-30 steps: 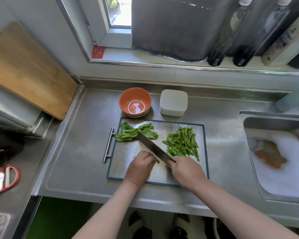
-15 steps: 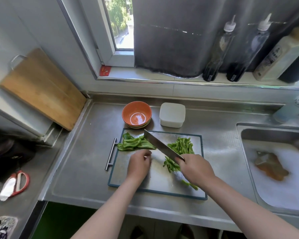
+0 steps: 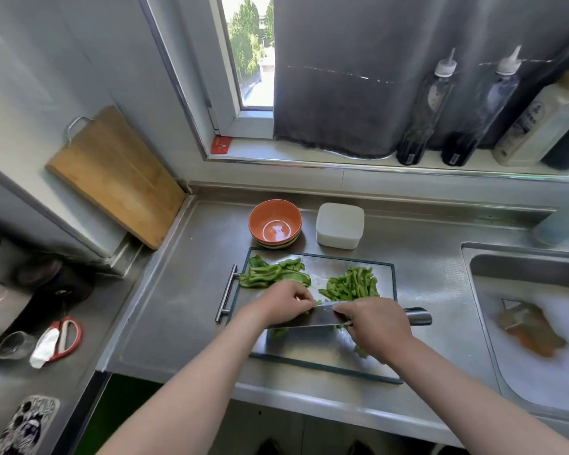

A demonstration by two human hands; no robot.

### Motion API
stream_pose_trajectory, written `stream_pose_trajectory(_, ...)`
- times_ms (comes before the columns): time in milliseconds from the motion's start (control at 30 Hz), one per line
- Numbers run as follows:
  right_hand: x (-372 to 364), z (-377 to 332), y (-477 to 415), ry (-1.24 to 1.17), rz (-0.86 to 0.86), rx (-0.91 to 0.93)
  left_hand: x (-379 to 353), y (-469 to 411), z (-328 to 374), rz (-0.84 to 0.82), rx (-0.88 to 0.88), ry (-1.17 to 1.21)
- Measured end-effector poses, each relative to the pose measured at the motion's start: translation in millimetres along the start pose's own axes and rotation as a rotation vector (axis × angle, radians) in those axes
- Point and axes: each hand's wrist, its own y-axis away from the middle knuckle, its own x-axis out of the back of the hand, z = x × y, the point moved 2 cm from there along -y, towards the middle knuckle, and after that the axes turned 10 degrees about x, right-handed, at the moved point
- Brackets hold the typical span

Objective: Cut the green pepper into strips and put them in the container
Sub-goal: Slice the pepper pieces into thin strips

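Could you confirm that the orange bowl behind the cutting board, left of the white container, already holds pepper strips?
Not quite: the head view shows the orange bowl empty; the pepper strips are piled on the cutting board. It does stand behind the board, left of the white container.

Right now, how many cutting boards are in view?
2. A wooden board leans at the far left; a steel board lies flat on the counter, bearing the green pepper. None seems hidden.
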Motion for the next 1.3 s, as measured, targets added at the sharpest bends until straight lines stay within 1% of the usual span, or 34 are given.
stream_pose_trajectory(100,2.4,1.9,5.8,0.009,-0.02,-0.017,-15.7,-11.9,15.0,-0.077,-0.02,-0.029)
stream_pose_trajectory(167,4.2,5.0,9.5,0.017,-0.035,-0.04,-17.3,-18.2,18.4,-0.054,-0.013,0.029)
stream_pose_trajectory(200,4.1,6.7,10.7,0.011,-0.038,-0.051,-13.9,-19.4,17.9,-0.008,-0.003,0.088)
stream_pose_trajectory(267,5.8,7.5,12.8,-0.021,-0.041,-0.073,0.4,-16.5,10.6,0.158,0.024,0.224)
stream_pose_trajectory(333,6.3,5.6,13.3,-0.072,-0.042,-0.111,18.3,-5.8,-7.4,0.402,0.054,0.342)
stream_pose_trajectory(400,4.5,3.3,12.4,-0.185,-0.042,-0.178,29.6,12.5,-32.5,0.652,0.108,0.426)
stream_pose_trajectory(433,3.1,0.3,10.7,-0.259,-0.041,-0.203,30.7,21.1,-46.3,0.726,0.145,0.436)
stream_pose_trajectory(467,0.3,-4.0,8.5,-0.328,-0.048,-0.219,27.9,27.4,-60.4,0.743,0.174,0.416)
stream_pose_trajectory(500,-2.8,-9.1,6.0,-0.383,-0.055,-0.225,22.2,31.9,-71.9,0.706,0.178,0.373)
stream_pose_trajectory(633,-17.9,-30.3,-2.3,-0.488,-0.044,-0.281,-11.8,40.7,-100.7,0.361,0.111,0.185)
stream_pose_trajectory(700,-25.4,-38.2,-3.1,-0.486,-0.063,-0.292,-23.7,42.4,-105.5,0.297,0.039,0.072)
stream_pose_trajectory(833,-34.8,-49.5,-0.7,-0.479,-0.088,-0.301,-36.8,38.5,-106.7,0.356,-0.124,-0.05)
stream_pose_trajectory(967,-42.3,-55.5,-1.8,-0.47,-0.09,-0.301,-49.4,33.7,-108.9,0.476,-0.241,-0.145)
stream_pose_trajectory(1133,-46.6,-59.6,-4.5,-0.424,-0.096,-0.258,-59.8,33.1,-111.8,0.647,-0.446,-0.17)
stream_pose_trajectory(1200,-48.2,-61.3,-4.3,-0.379,-0.091,-0.228,-62.4,29.8,-111.2,0.676,-0.479,-0.214)
stream_pose_trajectory(1300,-50.2,-67.7,-2.1,-0.261,-0.039,-0.185,-64.2,23.9,-112.8,0.664,-0.514,-0.216)
